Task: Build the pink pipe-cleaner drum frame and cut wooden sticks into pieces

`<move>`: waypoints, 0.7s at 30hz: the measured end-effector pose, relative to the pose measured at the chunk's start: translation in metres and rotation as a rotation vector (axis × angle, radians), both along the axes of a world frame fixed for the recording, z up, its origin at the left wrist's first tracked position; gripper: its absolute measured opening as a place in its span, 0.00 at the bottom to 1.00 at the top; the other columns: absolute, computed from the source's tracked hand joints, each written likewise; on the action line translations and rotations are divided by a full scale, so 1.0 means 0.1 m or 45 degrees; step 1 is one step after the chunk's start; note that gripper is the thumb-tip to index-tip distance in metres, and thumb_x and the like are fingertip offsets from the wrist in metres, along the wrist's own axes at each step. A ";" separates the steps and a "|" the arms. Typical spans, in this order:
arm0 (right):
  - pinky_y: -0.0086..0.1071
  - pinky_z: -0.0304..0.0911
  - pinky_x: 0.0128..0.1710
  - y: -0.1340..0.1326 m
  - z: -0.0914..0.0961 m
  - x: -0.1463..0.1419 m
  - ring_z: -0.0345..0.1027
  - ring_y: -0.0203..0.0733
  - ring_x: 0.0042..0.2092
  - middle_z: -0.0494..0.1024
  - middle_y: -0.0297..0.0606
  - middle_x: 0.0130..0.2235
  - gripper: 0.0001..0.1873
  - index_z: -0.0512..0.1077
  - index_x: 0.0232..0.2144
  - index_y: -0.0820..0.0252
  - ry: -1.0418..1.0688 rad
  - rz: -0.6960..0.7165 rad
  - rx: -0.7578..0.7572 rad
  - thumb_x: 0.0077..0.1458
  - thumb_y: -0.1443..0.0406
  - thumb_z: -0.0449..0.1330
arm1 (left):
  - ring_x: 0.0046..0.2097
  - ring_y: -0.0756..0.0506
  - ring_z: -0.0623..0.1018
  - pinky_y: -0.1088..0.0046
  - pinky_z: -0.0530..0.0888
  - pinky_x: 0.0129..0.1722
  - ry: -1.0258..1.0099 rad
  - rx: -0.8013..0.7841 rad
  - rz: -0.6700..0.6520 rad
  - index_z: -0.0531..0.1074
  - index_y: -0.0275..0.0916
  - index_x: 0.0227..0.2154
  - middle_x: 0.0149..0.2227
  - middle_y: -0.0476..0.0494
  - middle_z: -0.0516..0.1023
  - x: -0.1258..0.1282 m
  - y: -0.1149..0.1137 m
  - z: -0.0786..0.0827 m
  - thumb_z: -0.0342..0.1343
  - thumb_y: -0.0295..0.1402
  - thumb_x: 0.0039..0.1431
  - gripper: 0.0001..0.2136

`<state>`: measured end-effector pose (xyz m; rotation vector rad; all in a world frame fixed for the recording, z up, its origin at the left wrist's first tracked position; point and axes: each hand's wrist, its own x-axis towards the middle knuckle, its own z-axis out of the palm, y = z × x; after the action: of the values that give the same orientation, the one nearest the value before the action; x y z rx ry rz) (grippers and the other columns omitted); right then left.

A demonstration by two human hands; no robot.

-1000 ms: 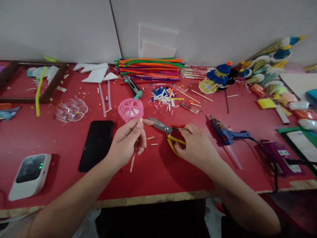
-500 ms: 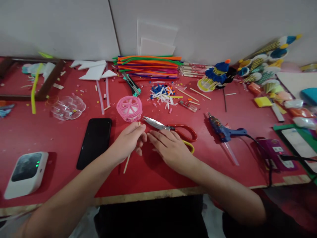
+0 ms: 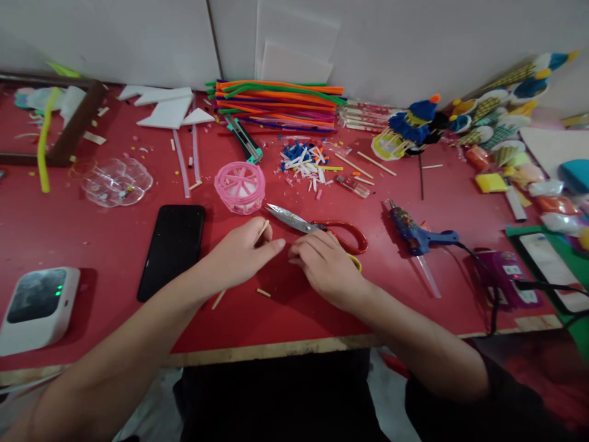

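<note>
My left hand (image 3: 243, 252) is closed around a thin wooden stick (image 3: 219, 299); one tip pokes up by the index finger and the lower end shows beneath the wrist. A short cut piece of stick (image 3: 264, 293) lies on the red table between my hands. To the right, my right hand (image 3: 324, 264) has its fingers curled together, and whatever they may hold is hidden. It rests over the handles of red-handled scissors (image 3: 294, 220), whose blades point left. Just beyond my left hand stands a pink round wheel-like craft piece (image 3: 240, 187).
A black phone (image 3: 172, 252) and a white device (image 3: 41, 310) lie to the left. A blue glue gun (image 3: 416, 236) with its cord is at the right. Behind are a cutter knife (image 3: 243, 140), colourful pipe cleaners (image 3: 278, 107), cut scraps (image 3: 304, 162) and loose sticks (image 3: 377, 163).
A short stick piece now lies on the table between my hands. My left thumb has stretched out to the right, and my right hand's fingers have curled in. The view has shifted slightly.
</note>
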<state>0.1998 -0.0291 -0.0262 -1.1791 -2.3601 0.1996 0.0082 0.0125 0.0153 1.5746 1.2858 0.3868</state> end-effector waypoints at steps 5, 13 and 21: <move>0.33 0.69 0.45 0.01 0.05 0.04 0.73 0.38 0.42 0.80 0.37 0.40 0.11 0.72 0.43 0.57 0.359 -0.069 0.007 0.63 0.71 0.52 | 0.26 0.50 0.68 0.74 0.59 0.26 0.267 0.028 -0.647 0.68 0.39 0.26 0.25 0.53 0.70 -0.14 0.01 0.08 0.65 0.38 0.46 0.12; 0.33 0.72 0.43 0.01 0.10 0.08 0.75 0.38 0.42 0.80 0.36 0.39 0.10 0.76 0.42 0.53 0.580 -0.210 -0.055 0.59 0.70 0.59 | 0.34 0.46 0.73 0.71 0.62 0.33 0.408 0.356 -0.713 0.73 0.39 0.28 0.32 0.47 0.73 -0.11 -0.04 -0.02 0.55 0.29 0.56 0.04; 0.30 0.72 0.39 -0.01 0.16 0.03 0.74 0.35 0.38 0.79 0.33 0.38 0.18 0.75 0.48 0.48 0.847 -0.177 -0.224 0.56 0.69 0.63 | 0.21 0.55 0.62 0.78 0.59 0.21 -0.294 -0.115 0.051 0.72 0.39 0.37 0.26 0.53 0.69 0.05 -0.03 0.13 0.55 0.38 0.60 0.08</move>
<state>0.2029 -0.0302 -0.0099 -1.1271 -1.6986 0.6516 0.0128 0.0094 0.0285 1.3867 1.1421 0.5132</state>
